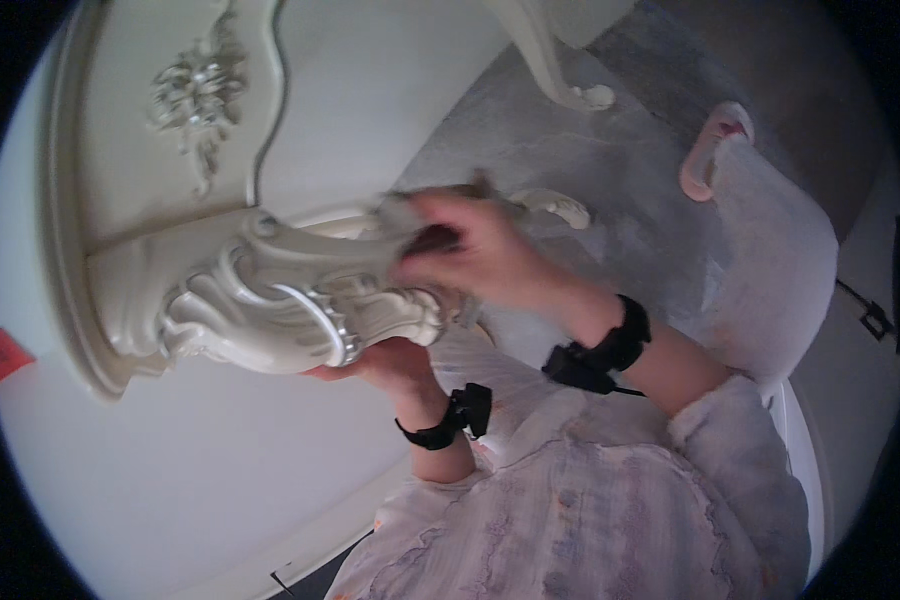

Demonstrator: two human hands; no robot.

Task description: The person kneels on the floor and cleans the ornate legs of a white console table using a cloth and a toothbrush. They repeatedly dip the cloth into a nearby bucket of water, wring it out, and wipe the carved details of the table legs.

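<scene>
A cream furniture piece with a carved, scrolled leg lies before me, the leg pointing right. Silvery highlights mark its raised ridges. My left hand holds this leg from below, its fingers mostly hidden behind the carving. At the leg's tip is my right hand, blurred by movement. Between its thumb and fingers it grips a dark pad, whose exact kind is too blurred to tell. Whether the pad touches the leg cannot be made out.
A carved flower ornament decorates the cream panel. Another curved leg juts out at the top, and a further leg end shows behind my right hand. A red tag sits at far left. Grey flooring and a pink slipper are to the right.
</scene>
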